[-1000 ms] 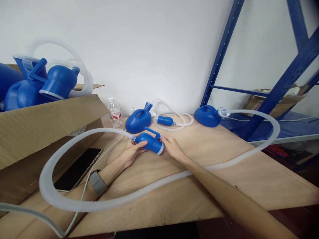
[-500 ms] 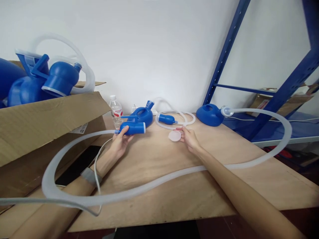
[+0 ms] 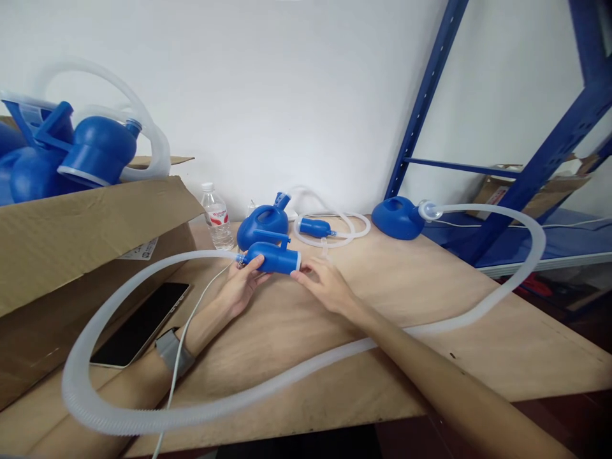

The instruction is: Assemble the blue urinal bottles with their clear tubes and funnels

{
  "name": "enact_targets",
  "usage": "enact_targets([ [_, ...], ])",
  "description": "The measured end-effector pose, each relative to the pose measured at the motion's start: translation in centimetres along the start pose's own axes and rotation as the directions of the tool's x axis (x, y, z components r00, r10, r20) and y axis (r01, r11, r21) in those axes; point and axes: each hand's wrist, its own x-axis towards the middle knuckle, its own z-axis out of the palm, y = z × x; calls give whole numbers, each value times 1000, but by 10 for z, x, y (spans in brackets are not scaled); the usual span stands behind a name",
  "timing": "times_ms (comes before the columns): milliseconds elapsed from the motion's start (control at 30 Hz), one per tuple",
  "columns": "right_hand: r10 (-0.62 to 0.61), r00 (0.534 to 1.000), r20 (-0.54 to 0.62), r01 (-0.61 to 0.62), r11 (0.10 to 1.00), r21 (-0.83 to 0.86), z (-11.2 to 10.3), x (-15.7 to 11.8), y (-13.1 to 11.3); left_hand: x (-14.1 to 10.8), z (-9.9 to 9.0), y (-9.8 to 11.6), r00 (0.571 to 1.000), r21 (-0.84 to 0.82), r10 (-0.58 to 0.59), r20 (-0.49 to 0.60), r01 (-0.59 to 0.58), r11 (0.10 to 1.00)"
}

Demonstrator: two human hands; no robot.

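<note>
My left hand (image 3: 243,287) is wrapped around the hose end of a blue plastic urinal funnel (image 3: 275,257), which lies sideways with its handle upward. A translucent corrugated hose (image 3: 306,368) runs from the funnel, loops across the table and passes under my right forearm. It ends at the clear connector (image 3: 429,210) on a blue urinal bottle (image 3: 398,218). My right hand (image 3: 327,284) is closed at the funnel's white-rimmed mouth, thumb touching the rim. A translucent piece (image 3: 324,247) of the clear cap shows behind its fingers; the rest of the cap is hidden.
Another blue bottle (image 3: 262,226) stands behind the funnel, near a water bottle (image 3: 217,217). A second funnel (image 3: 315,227) lies with its coiled hose at the wall. At left are a cardboard box (image 3: 100,233) of blue parts and a phone (image 3: 141,325). A blue shelf (image 3: 540,239) stands right.
My right hand has moved left with the clear cap to the funnel's mouth. The funnel has shifted slightly right and down in my left hand. The view has turned a little.
</note>
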Motion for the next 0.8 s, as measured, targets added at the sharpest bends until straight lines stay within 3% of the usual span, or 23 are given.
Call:
enact_targets([
  [100, -2, 998, 61, -2, 997, 71, 6, 1, 0, -3, 4, 0, 1000, 5, -11, 10, 10, 1000],
  [267, -13, 999, 43, 3, 972, 236, 8, 4, 8, -2, 5, -2, 999, -14, -35, 23, 35, 999],
  [567, 35, 992, 118, -92, 847, 524, 0, 2, 0, 1, 3, -4, 999, 35, -35, -36, 36, 999],
  [667, 65, 993, 101, -110, 824, 556, -4, 2, -1, 6, 0, -3, 995, 11, -51, -82, 52, 999],
  [800, 113, 985, 129, -165, 825, 541, -3, 6, 6, 10, -6, 0, 997, 21, -41, -65, 42, 999],
])
